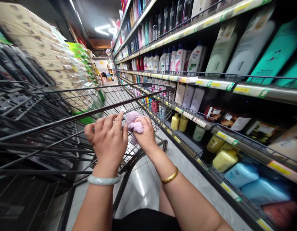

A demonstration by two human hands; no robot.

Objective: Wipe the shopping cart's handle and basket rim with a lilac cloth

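Observation:
A lilac cloth [136, 127] is bunched up in my right hand [146, 133], whose fingers are closed around it. Part of the cloth bulges out above the fist and part hangs below. My left hand [109, 136] is just left of the cloth, back of the hand toward me, fingers bent and apart. I see nothing held in it, though its palm is hidden. Both hands are over the wire shopping cart [73, 114], close to its dark metal bar. Whether the left fingertips touch the wires, I cannot tell. A pale bangle and a gold bangle circle my wrists.
Shelves of bottles [179, 61] line the right side, with price strips along their edges. Yellow pump bottles [225, 159] and blue bottles [242, 173] stand low down. Stacked packs [47, 54] rise on the left. Tiled floor [138, 186] runs under the cart.

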